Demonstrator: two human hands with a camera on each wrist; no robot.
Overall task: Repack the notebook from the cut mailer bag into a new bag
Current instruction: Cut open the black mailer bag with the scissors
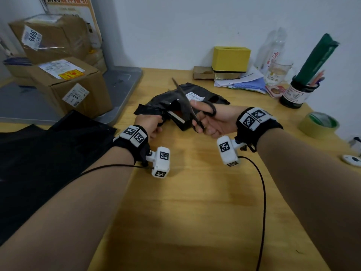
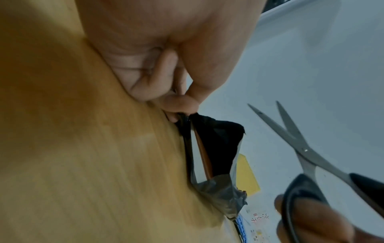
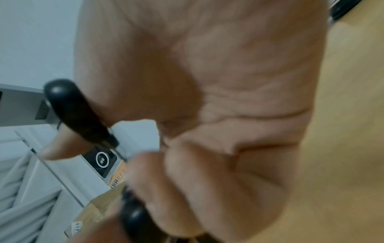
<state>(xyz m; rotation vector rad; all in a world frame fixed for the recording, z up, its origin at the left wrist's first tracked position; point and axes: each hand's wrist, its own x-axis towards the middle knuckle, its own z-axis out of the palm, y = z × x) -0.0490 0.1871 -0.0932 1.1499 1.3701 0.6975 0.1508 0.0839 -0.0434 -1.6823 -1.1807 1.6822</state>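
Observation:
A black cut mailer bag [image 1: 173, 99] with a white label lies mid-table, its near end gaping. Inside the gap shows the notebook [image 1: 176, 117], dark cover with pale page edges; its edge [image 2: 204, 162] is also seen in the left wrist view. My left hand [image 1: 150, 124] pinches the bag's cut corner [image 2: 185, 116]. My right hand [image 1: 210, 122] holds black-handled scissors [image 1: 192, 108], thumb and fingers through the loops [image 3: 81, 113], blades [image 2: 290, 129] slightly apart and raised above the bag. A flat new black bag [image 1: 45, 153] lies at the left under my forearm.
Cardboard boxes [image 1: 72, 85] stand on a grey platform [image 1: 121, 89] at the back left. A yellow box [image 1: 230, 58], papers, a glass mug [image 1: 279, 73], a jar of pens [image 1: 295, 94] and a tape roll [image 1: 318, 124] crowd the back right. A cable [image 1: 261, 192] runs over the wooden table [image 1: 195, 212].

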